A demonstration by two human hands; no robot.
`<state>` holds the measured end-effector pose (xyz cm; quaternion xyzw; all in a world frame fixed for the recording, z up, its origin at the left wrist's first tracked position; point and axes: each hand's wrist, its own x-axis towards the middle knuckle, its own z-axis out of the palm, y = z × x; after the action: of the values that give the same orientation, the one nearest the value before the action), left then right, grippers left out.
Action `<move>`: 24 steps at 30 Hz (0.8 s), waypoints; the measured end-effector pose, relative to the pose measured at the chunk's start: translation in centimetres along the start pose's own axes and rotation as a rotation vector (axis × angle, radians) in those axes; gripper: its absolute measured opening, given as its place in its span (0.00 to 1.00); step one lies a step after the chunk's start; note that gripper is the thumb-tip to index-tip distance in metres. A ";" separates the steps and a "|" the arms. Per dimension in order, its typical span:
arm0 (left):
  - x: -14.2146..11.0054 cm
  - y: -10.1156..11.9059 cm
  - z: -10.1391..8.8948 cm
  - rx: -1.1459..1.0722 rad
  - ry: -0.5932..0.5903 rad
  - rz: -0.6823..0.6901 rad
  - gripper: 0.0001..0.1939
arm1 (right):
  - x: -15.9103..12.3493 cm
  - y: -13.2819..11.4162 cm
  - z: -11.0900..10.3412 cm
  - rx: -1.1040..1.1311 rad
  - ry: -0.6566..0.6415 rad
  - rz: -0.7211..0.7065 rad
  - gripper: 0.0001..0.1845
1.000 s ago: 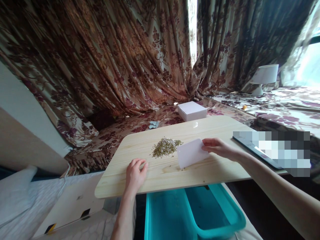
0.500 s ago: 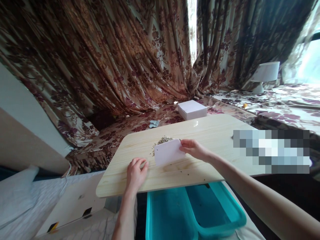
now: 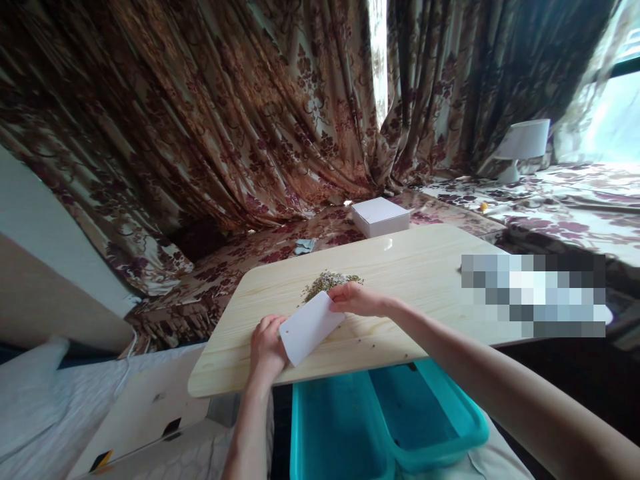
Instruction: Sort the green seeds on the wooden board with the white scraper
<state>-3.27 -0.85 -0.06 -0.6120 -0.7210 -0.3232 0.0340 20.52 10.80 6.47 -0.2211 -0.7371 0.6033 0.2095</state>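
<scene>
A thin white plastic scraper (image 3: 311, 330) with a small hole near one corner is tilted over the wooden tabletop (image 3: 420, 260). My right hand (image 3: 357, 299) grips its upper right end between thumb and fingers. Just behind it lies a low pile of small green beans mixed with white grains (image 3: 327, 283), its near side partly covered by the scraper and my right hand. My left hand (image 3: 267, 343) rests on the table near the front edge, loosely bent and holding nothing I can see. The scraper's left end overlaps its thumb side, and part of those fingers is hidden.
Below the table's front edge stands a turquoise bin (image 3: 387, 443) with two compartments. A few stray beans lie near that edge. Behind the table is a white box (image 3: 380, 217); a blurred-out object (image 3: 533, 293) sits at the right end. A lamp (image 3: 527, 143) stands farther back.
My right hand has moved left with the scraper, passing in front of the pile, and the scraper has turned until its left end reaches my left hand. My left hand has stayed in place.
</scene>
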 end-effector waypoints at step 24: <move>0.2 0.3 0.0 -0.028 0.092 0.108 0.15 | -10.2 -0.9 -4.6 -0.033 -0.039 0.145 0.16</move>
<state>-3.04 -0.67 0.14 -0.6348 -0.6801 -0.3588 0.0758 31.41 8.43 7.79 -0.2656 -0.7329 0.6089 0.1469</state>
